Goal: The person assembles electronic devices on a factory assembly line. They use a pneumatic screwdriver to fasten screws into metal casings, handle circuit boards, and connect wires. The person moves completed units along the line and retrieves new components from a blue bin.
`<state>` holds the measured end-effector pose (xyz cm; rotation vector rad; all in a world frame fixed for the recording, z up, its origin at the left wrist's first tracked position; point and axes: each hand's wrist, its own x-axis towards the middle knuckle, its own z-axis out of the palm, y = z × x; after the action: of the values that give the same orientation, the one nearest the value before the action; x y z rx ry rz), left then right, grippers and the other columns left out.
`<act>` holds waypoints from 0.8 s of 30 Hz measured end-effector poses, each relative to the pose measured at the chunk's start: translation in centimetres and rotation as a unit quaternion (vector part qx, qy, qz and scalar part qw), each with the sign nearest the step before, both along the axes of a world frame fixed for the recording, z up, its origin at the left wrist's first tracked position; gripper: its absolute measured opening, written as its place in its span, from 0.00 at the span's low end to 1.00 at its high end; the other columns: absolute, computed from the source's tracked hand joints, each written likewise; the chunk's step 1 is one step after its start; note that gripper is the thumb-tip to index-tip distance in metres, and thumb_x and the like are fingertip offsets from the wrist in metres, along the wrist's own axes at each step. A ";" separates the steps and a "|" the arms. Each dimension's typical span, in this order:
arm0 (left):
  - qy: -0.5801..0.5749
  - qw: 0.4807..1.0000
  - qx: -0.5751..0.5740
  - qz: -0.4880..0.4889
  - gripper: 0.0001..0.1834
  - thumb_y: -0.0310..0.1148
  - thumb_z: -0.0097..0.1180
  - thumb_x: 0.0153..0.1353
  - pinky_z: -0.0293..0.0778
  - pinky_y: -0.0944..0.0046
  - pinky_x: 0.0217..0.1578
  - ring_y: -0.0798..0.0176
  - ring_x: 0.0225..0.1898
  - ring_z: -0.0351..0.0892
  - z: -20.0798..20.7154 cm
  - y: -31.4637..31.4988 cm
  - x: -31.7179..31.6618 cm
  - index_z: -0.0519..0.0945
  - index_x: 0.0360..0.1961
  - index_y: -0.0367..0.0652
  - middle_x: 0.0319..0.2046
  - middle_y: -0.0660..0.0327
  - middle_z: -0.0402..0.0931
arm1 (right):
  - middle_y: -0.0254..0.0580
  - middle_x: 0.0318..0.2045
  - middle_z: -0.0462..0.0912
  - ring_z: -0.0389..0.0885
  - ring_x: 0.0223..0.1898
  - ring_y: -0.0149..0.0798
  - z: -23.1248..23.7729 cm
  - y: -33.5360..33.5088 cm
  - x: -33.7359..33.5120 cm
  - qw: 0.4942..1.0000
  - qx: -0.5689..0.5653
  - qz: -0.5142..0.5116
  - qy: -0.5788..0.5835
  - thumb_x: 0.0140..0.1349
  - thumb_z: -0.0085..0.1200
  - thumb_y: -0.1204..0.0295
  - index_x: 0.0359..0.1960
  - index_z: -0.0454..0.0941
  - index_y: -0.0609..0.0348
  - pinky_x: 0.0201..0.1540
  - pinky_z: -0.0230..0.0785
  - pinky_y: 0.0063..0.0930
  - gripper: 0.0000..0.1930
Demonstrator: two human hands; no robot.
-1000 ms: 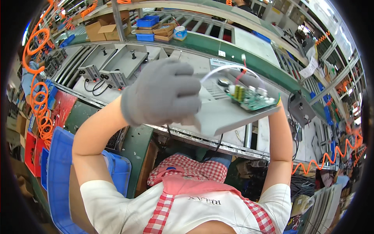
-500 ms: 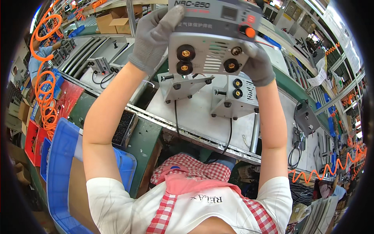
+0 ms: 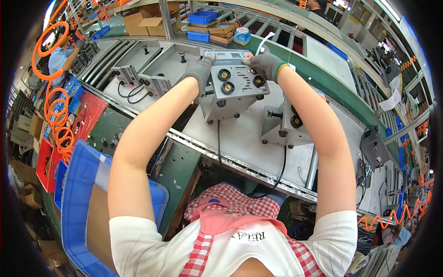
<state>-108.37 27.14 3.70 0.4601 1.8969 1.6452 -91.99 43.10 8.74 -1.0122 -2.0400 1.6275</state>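
Grey-gloved left hand [image 3: 199, 73] and right hand [image 3: 266, 63] grasp a boxy grey metal unit [image 3: 241, 83] between them, probably stiff, hefty, best held by its sides

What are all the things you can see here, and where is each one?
Box-shaped metal units with round sockets: 2, grey, one between the hands, one to its right
Open metal cases: at least 2, grey, further left
Small plastic boxes: 2, blue, stacked at the top
Cardboard box: at least 1, brown, top left
Big plastic tub: 1, blue, lower left
Plastic bin: 1, red, left
Coiled hoses: several, orange, both sides
Other people: at least 2, blue or dark clothes, far left and top right
Checked cloth apron: 1, red and white, bottom middle
Gloved hands: 2, grey, left and right of the nearer unit
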 end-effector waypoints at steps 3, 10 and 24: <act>-0.013 0.997 0.038 0.058 0.25 0.53 0.56 0.61 0.76 0.58 0.32 0.62 0.34 0.78 -2.9 -0.8 -3.1 0.77 0.45 0.40 0.36 0.57 0.78 | 0.57 0.58 0.70 0.72 0.56 0.49 1.4 -3.7 -2.7 0.984 0.160 0.026 -0.076 0.47 0.70 0.59 0.67 0.53 0.60 0.59 0.64 0.38 0.49; -0.147 0.948 0.273 0.073 0.31 0.56 0.46 0.62 0.72 0.61 0.41 0.61 0.39 0.77 -1.2 -4.6 4.3 0.78 0.49 0.37 0.41 0.56 0.78 | 0.57 0.54 0.75 0.78 0.51 0.51 1.1 -2.8 -6.3 0.953 0.235 0.025 -0.189 0.47 0.68 0.53 0.63 0.57 0.60 0.54 0.70 0.39 0.46; -0.006 0.916 0.387 0.103 0.21 0.43 0.47 0.68 0.75 0.66 0.36 0.68 0.34 0.79 -3.8 -5.8 10.0 0.80 0.44 0.34 0.36 0.59 0.80 | 0.48 0.48 0.79 0.77 0.50 0.41 -6.5 -24.3 30.0 0.950 0.007 0.307 0.054 0.61 0.58 0.67 0.54 0.75 0.61 0.54 0.68 0.33 0.20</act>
<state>-98.42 21.30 -0.11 0.5590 1.2400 2.5163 -61.95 18.85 2.27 -0.2649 -2.4288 1.8875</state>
